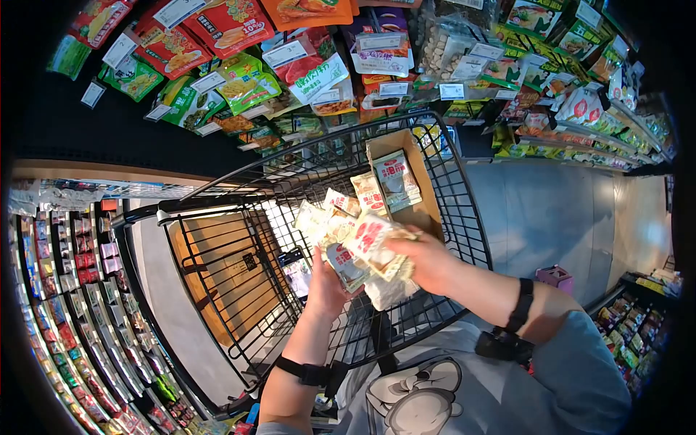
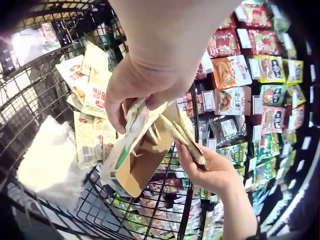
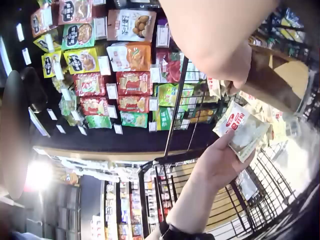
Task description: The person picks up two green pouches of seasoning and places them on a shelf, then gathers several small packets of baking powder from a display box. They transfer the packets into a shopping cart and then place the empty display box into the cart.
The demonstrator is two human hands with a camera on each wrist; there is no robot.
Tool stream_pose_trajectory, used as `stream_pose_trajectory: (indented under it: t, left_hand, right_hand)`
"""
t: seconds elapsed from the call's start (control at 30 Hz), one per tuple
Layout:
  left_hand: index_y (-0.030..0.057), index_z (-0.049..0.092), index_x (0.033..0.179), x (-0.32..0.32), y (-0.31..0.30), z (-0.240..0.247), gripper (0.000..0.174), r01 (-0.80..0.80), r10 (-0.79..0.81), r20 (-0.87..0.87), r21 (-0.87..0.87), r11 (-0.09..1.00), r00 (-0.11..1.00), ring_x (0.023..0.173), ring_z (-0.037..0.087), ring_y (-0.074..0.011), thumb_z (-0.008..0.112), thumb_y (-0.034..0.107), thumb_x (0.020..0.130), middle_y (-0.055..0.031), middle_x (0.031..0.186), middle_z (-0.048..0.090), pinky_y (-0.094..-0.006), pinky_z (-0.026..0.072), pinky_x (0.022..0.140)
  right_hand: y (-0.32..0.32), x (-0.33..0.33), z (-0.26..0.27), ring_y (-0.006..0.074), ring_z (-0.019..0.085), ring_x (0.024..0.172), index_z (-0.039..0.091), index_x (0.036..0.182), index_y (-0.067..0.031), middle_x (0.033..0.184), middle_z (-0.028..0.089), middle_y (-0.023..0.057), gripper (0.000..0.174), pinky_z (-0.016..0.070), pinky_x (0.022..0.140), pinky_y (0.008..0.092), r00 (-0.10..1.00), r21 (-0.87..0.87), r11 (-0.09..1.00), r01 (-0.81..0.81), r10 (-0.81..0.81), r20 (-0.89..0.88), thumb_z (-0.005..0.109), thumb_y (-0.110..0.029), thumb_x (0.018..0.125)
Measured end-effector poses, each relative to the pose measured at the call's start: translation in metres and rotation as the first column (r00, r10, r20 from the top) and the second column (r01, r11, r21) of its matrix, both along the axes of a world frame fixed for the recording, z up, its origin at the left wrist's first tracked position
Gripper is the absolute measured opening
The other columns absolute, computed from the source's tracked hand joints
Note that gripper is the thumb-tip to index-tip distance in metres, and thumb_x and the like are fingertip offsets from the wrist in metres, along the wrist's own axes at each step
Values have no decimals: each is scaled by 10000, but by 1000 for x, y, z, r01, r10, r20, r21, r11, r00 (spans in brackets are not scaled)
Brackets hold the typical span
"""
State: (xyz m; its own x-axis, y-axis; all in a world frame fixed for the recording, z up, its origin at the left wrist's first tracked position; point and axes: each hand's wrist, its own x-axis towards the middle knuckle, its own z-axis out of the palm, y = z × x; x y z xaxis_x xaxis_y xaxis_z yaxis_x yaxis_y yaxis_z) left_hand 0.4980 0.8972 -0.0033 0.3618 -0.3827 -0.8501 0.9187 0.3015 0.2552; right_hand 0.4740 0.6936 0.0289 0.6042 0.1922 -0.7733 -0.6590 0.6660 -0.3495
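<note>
In the head view my left hand (image 1: 330,286) grips a food packet (image 1: 345,265) over the cart. My right hand (image 1: 428,262) pinches cream packets with red print (image 1: 373,239) beside it. The left wrist view shows my left hand (image 2: 155,80) from above, fingers around packets (image 2: 136,122), and my right hand (image 2: 215,170) with a packet (image 2: 182,132) between thumb and fingers. An open cardboard box (image 1: 428,213) lies in the cart with a packet (image 1: 397,181) in it. More packets (image 2: 98,92) lie beside the box.
The black wire cart (image 1: 475,239) surrounds the box and packets. A white plastic bundle (image 2: 50,162) lies near them. Shelves of hanging food packets (image 1: 312,65) stand beyond the cart, with more shelves (image 1: 80,268) at left. A pink box (image 1: 554,278) sits on the floor at right.
</note>
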Motion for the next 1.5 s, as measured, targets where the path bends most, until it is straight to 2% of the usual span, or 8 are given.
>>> stream_pose_trajectory:
  t: [0.1, 0.7, 0.83, 0.93, 1.1, 1.23, 1.3, 1.5]
  left_hand:
    - [126, 345, 1352, -2, 6, -3, 691, -2, 16, -98, 139, 990, 995, 1171, 445, -240, 386, 628, 878, -83, 1314, 447, -570, 278, 975]
    - [32, 457, 1148, -31, 20, -98, 361, 189, -384, 190, 627, 756, 904, 795, 525, -144, 589, 107, 820, -49, 1033, 540, -278, 454, 632]
    - [12, 484, 1162, -28, 7, -60, 425, 100, -557, 182, 893, 438, 810, 983, 500, -221, 630, 189, 804, -175, 1210, 401, -309, 429, 820]
    - [0, 490, 1166, -6, 1, -4, 466, 93, -278, 286, 524, 847, 917, 1073, 512, -227, 649, 285, 833, -151, 1190, 515, -297, 379, 935]
    - [16, 484, 1214, 0, -3, 47, 400, -72, 85, 238, -62, 995, 967, 1107, 523, -182, 574, 242, 896, -109, 1185, 566, -308, 390, 945]
    - [18, 467, 1229, -7, 14, 59, 316, -257, 287, 287, -139, 956, 914, 1099, 539, -179, 494, 137, 938, -97, 1202, 564, -343, 404, 968]
    - [18, 465, 1229, -10, 23, 65, 315, -243, 266, 329, -112, 964, 906, 1093, 542, -174, 502, 115, 931, -97, 1200, 566, -339, 412, 959]
    - [9, 481, 1213, -22, 33, 74, 320, -230, 251, 369, -101, 968, 895, 1002, 591, -149, 549, 64, 905, -95, 1119, 613, -291, 458, 893]
  right_hand:
    - [12, 5, -23, 242, 436, 1170, 392, 1312, -26, 1217, 489, 175, 730, 364, 948, 384, 945, -443, 853, -276, 324, 35, 694, -389, 755]
    - [-14, 92, -136, 223, 585, 764, 567, 965, -28, 893, 590, 72, 364, 496, 640, 359, 749, -451, 738, 501, -631, -201, 736, -285, 770]
    - [-21, 81, -83, 212, 560, 947, 525, 1131, -109, 1028, 580, 70, 251, 472, 859, 376, 879, -193, 874, 446, -468, -89, 547, -214, 903]
    - [-15, 52, -14, 202, 560, 998, 487, 1176, -103, 1056, 583, 67, 270, 462, 890, 384, 917, -158, 906, 393, -398, -5, 501, -206, 927]
    - [11, 8, 36, 181, 566, 1067, 427, 1246, -61, 1172, 556, 87, 359, 486, 880, 354, 978, -11, 984, -179, 179, 105, 520, -194, 926]
    - [21, 7, 36, 168, 571, 940, 446, 1204, 21, 1093, 562, 115, 519, 504, 730, 287, 460, -614, 439, -655, 878, 137, 651, -297, 848]
    - [22, 9, 48, 150, 548, 877, 448, 1180, 29, 1048, 559, 115, 528, 488, 691, 265, 438, -811, 284, -512, 898, 37, 671, -297, 828]
    - [32, 11, 48, 58, 508, 688, 488, 963, -10, 827, 550, 32, 249, 426, 565, 224, 613, -568, 652, -502, 732, 298, 628, -195, 872]
